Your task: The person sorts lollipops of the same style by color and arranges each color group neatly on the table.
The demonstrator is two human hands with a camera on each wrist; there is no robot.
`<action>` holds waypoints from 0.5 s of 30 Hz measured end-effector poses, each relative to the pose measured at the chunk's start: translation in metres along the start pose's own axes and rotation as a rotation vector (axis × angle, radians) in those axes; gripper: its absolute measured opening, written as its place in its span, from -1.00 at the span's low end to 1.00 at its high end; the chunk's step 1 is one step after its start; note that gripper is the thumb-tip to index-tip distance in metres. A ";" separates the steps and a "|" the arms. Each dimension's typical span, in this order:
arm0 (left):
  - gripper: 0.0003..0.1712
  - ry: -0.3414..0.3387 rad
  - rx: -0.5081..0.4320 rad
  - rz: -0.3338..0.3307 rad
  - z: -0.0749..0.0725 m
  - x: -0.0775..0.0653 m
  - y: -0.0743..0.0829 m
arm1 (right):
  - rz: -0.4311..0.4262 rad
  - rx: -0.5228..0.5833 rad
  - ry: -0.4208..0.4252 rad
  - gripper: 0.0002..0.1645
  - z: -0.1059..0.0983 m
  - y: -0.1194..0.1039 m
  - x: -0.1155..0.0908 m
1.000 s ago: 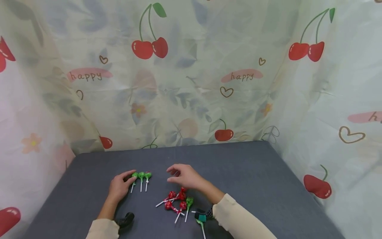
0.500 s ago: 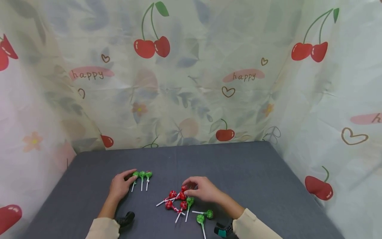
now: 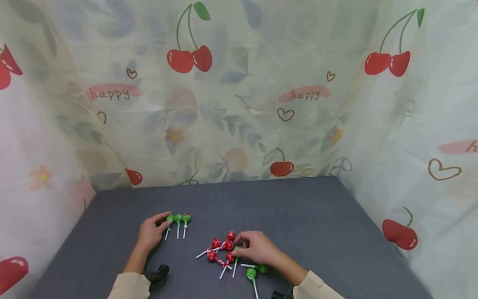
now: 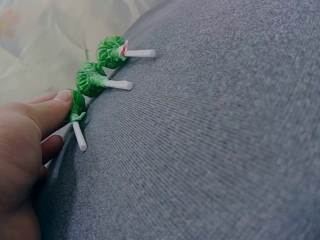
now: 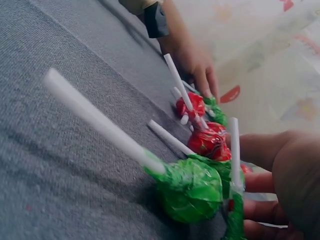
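Green lolly [image 4: 78, 104] pinched w/ L hand [image 3: 150, 232]; R hand [image 3: 257, 246] half-curled at 2nd lolly [image 3: 235, 267], grip unclear.

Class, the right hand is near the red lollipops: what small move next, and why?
Probably the right hand should close its grip on the green lollipop beside the red lollipops: that hand is beside it, and three green lollipops lie in a row at the left hand, where it may belong.

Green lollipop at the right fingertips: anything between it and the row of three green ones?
Yes: the red lollipops, clustered just left of that green lollipop in the head view, lie across the direct line to the green row.
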State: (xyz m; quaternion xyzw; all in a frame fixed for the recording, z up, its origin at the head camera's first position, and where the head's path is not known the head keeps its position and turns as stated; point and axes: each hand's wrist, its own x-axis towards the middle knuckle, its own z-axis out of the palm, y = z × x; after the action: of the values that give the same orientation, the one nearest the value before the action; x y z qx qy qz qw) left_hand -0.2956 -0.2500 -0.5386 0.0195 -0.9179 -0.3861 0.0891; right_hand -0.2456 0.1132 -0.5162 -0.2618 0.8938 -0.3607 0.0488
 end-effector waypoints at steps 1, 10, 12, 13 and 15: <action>-0.57 0.004 0.001 0.004 0.000 0.000 0.000 | 0.004 -0.017 0.002 -0.68 0.001 -0.001 0.000; -0.57 -0.004 -0.003 0.008 0.003 0.001 -0.004 | 0.016 0.002 -0.013 -0.67 0.004 -0.002 -0.004; -0.57 -0.003 -0.009 0.003 0.002 0.001 -0.004 | -0.008 0.012 -0.002 -0.70 0.004 -0.001 -0.005; -0.57 -0.003 -0.010 0.002 0.002 0.001 -0.004 | -0.018 0.015 0.003 -0.71 0.004 0.000 -0.005; -0.57 0.000 -0.013 0.000 0.001 0.001 -0.003 | -0.035 0.019 0.014 -0.74 0.004 0.001 -0.005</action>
State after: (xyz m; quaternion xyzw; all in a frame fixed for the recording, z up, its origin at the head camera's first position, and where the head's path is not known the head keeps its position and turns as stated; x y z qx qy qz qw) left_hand -0.2966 -0.2517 -0.5417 0.0188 -0.9155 -0.3919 0.0893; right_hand -0.2410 0.1139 -0.5207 -0.2745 0.8859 -0.3719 0.0388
